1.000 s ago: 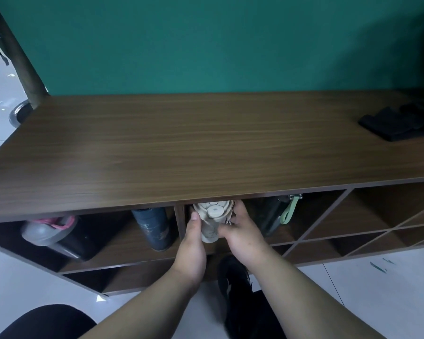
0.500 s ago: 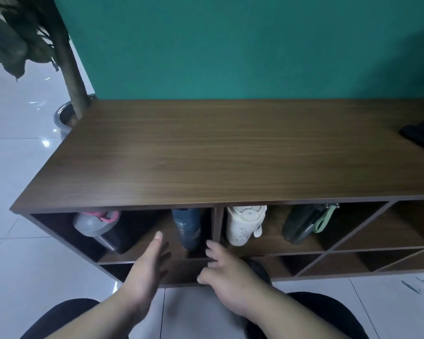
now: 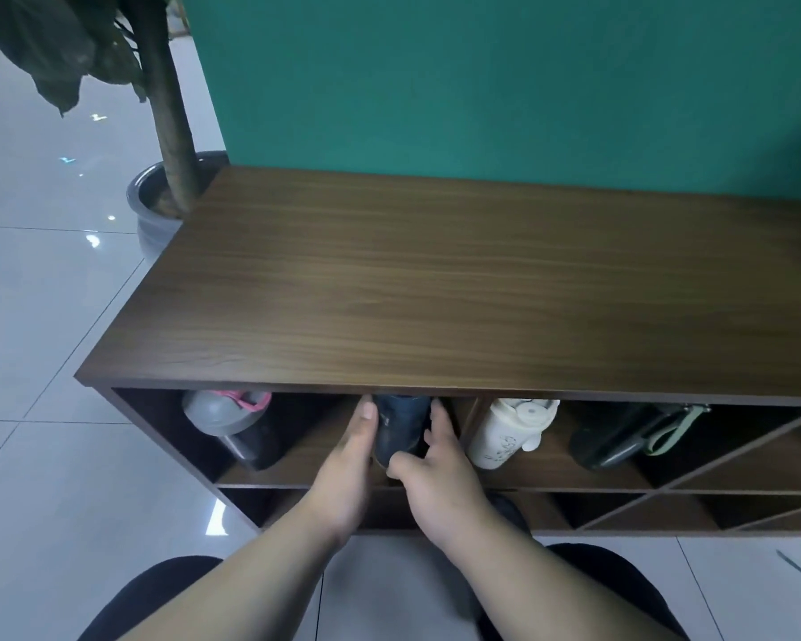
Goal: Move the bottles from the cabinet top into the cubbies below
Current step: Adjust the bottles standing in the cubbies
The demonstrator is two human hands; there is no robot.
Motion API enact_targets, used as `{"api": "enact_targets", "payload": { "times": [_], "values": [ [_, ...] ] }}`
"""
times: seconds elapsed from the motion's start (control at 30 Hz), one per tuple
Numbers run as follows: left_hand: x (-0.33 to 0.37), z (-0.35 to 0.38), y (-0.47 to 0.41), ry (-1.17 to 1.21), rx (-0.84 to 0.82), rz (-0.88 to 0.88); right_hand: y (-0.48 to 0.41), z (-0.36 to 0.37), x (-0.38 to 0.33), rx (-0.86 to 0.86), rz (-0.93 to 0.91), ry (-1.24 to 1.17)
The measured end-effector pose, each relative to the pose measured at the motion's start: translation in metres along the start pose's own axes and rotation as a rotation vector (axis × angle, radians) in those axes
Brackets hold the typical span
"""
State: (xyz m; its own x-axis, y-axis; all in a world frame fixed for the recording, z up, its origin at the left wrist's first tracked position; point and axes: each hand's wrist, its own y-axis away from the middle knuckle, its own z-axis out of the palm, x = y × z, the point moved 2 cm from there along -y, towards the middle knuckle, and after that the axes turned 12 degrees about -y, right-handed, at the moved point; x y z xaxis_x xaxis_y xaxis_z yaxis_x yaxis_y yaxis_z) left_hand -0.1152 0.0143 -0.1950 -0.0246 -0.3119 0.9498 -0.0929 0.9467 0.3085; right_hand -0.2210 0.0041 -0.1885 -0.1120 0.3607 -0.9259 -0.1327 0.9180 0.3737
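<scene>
A dark blue bottle (image 3: pixel 399 427) stands in the upper left cubby of the wooden cabinet (image 3: pixel 458 298), just left of the divider. My left hand (image 3: pixel 348 469) presses against its left side and my right hand (image 3: pixel 435 474) against its right side, so both hands clasp it. A grey-lidded bottle with a pink strap (image 3: pixel 232 421) leans at the far left of the same cubby. A cream bottle (image 3: pixel 509 432) and a dark bottle with a green loop (image 3: pixel 630 434) stand in the cubby to the right. The cabinet top carries no bottles in view.
A potted plant (image 3: pixel 172 178) in a grey pot stands on the tiled floor at the cabinet's back left corner. A green wall (image 3: pixel 505 76) runs behind. Lower cubbies (image 3: pixel 597 508) with diagonal dividers lie beneath. My dark-clad knees (image 3: pixel 158 594) show at the bottom.
Both hands let go of the cream bottle, drew back, then shifted left and closed around the dark blue bottle. The view has swung left, bringing the plant in.
</scene>
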Motion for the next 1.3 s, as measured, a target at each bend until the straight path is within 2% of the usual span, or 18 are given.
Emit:
{"api": "enact_targets", "payload": {
  "times": [0.47,0.63,0.73,0.87,1.0,1.1,1.3],
  "values": [
    [-0.008,-0.002,-0.007,0.034,0.006,-0.011,0.001,0.005,0.006,0.017,-0.022,-0.044],
    [-0.014,-0.018,0.010,-0.033,0.006,-0.069,0.009,0.009,0.012,-0.027,0.169,0.064],
    [-0.026,-0.047,0.032,-0.111,0.022,-0.118,0.012,0.034,0.013,-0.188,0.263,0.151],
    [-0.033,-0.105,0.054,-0.066,0.207,-0.183,0.004,0.081,0.002,-0.284,0.173,0.172],
    [-0.031,-0.147,0.063,-0.026,0.393,-0.212,-0.016,0.112,-0.001,-0.249,0.073,0.094],
    [-0.025,-0.150,0.058,0.035,0.399,-0.196,-0.034,0.126,-0.006,-0.197,0.007,0.167],
    [-0.029,-0.145,0.038,0.057,0.316,-0.149,-0.039,0.147,-0.035,-0.297,0.031,0.144]
  ]
}}
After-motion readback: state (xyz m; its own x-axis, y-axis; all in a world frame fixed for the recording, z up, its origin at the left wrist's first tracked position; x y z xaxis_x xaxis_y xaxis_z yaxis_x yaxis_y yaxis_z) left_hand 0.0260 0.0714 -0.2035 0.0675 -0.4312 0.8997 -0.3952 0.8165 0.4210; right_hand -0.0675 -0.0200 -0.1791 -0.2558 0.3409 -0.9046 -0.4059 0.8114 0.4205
